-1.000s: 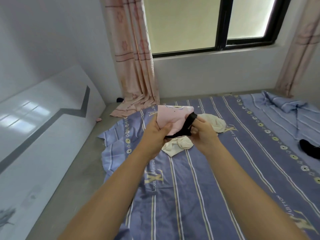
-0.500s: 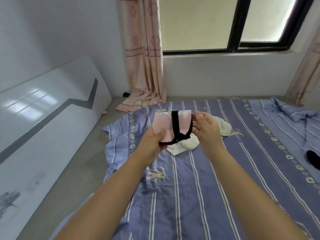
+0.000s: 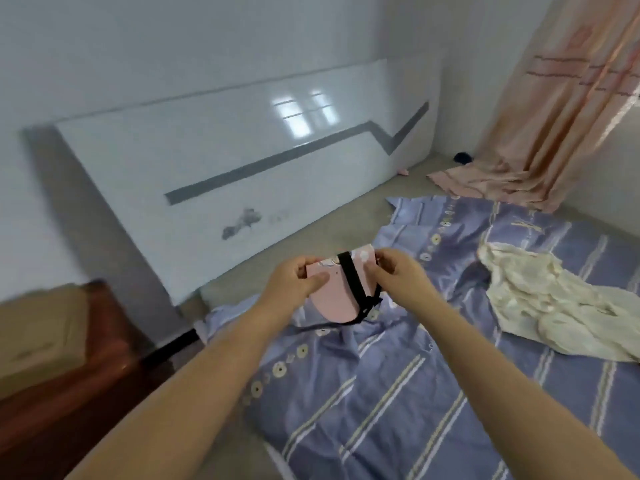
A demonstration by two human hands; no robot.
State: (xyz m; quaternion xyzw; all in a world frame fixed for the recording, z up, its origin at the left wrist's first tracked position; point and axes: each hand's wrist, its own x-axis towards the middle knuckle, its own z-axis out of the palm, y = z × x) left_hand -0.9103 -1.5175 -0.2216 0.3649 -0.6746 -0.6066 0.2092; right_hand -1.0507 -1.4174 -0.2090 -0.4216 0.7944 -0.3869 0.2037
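The pink piece (image 3: 337, 299) is held up in the air between both hands, just above the near-left part of the blue striped sheet (image 3: 450, 382). It is a small flat thing with a straight top and a rounded lower edge, and a black strap (image 3: 350, 277) runs down across its face and loops under the bottom. It looks light and soft, likely padded fabric. It should bend and fold easily, is unlikely to slip or break, and one hand could carry it. The strap looks elastic, so it may snap back or slide off the rounded end if let go, and it would drag the pink fabric into creases if pulled hard. The best hold seems to be the straight top edge or the two upper corners, where the piece hangs flat, with the strap taken separately between finger and thumb. The left hand (image 3: 294, 282) grips the upper left corner, with the thumb pressed on the front and the fingers curled behind. The right hand (image 3: 398, 275) pinches the upper right edge close to the strap, its fingers curled. Whether it holds the strap as well cannot be told. To the right, a crumpled cream garment (image 3: 540, 299) lies on the sheet, well apart from the hands. Beyond the sheet's edge, a glossy white board (image 3: 207, 161) leans against the wall. A pink curtain (image 3: 554, 116) pools on the floor in the far corner, and a brown wooden piece of furniture (image 3: 69, 358) stands at the near left.
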